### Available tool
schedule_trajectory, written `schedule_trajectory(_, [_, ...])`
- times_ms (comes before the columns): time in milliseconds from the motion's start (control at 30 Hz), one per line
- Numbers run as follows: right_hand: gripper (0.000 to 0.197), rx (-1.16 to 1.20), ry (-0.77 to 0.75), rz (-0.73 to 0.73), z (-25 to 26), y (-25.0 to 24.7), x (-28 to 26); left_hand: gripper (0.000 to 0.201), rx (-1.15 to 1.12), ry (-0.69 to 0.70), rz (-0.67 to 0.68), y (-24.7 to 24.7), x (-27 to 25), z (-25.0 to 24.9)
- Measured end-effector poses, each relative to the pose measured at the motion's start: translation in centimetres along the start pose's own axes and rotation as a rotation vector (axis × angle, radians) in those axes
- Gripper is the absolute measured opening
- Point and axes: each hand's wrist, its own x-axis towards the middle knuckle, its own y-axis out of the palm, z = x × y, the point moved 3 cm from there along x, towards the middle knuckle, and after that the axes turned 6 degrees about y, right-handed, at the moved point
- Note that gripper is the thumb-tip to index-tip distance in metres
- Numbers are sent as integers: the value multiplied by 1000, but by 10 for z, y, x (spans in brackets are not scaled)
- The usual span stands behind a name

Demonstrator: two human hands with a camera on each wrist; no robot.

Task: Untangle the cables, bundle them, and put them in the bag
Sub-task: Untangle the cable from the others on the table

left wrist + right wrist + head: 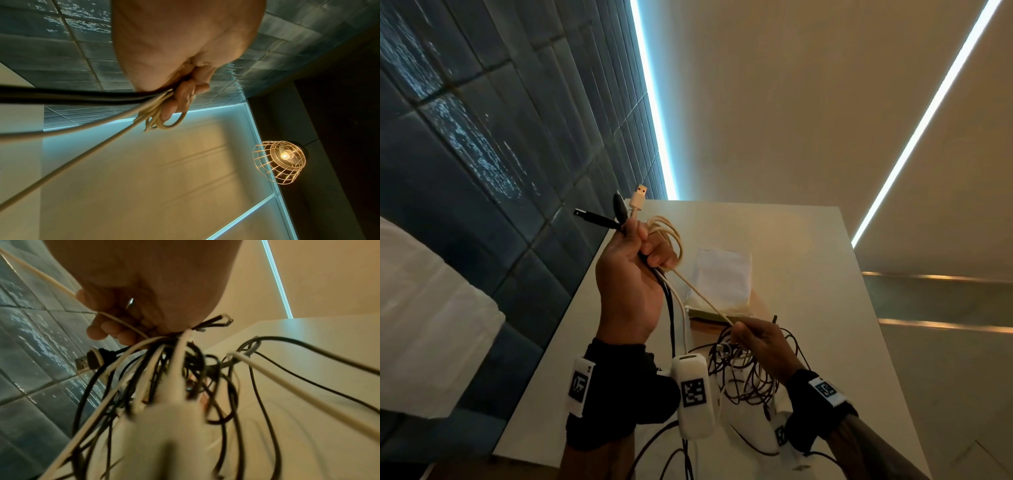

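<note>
My left hand (635, 260) is raised above the table and grips a coil of cream cable (671, 236) together with black cable ends; a white USB plug (638, 197) and black plugs (599, 217) stick up from the fist. The coil (158, 120) hangs from my curled fingers (185, 95). A cream strand (702, 294) runs taut down to my right hand (756, 337), which pinches it and a tangle of black and white cables (743, 373). That tangle (174, 378) dangles below the right hand (123, 324). A white bag (722, 274) lies on the table beyond.
The white table (825, 274) runs along a dark tiled wall (482, 154) on the left. A flat light brown pad (709, 317) lies under the bag. More black cable (654, 445) trails off the near table edge. A wire-cage lamp (279, 162) shows overhead.
</note>
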Motion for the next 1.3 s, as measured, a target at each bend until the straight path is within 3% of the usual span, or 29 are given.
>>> schedule_trajectory(167, [25,-87,95,-118,-10,-13,6,34,183,-62,-8,-2,1,12])
schedule_trajectory(333, [24,199,100,-362,21,-28,8,39,520,-248,-86,-8,-9,59])
schedule_trajectory(433, [20,312,30,-372,52,-30,6,38,613,-433,-169,-11,-20,93])
schedule_trajectory(533, [13,350,-38,-293,78,-25,1,32,687,-508,-203,-6,-24,103])
schedule_trajectory(633, [9,380,-65,-170,84,-17,-5,30,601,-514,-199,3,-25,99])
schedule_trajectory(767, [2,309,-84,-127,71,-11,-8,28,154,-492,-254,8,-27,93])
schedule_trajectory(833, [9,134,-154,-213,64,-16,-9,31,81,-447,-242,6,-27,94])
schedule_trajectory(900, [20,-210,-192,-324,54,-23,-10,31,66,-384,-240,4,-26,93])
schedule_trajectory(1000, [29,-449,-66,-297,35,-33,-10,32,107,-289,-215,-1,-24,89])
schedule_trajectory(1167, [16,-399,92,-187,21,-26,-13,35,112,-267,-138,-7,-27,90])
schedule_trajectory(1300, [14,-34,198,-154,23,-20,-15,34,84,-220,-149,-16,-26,92])
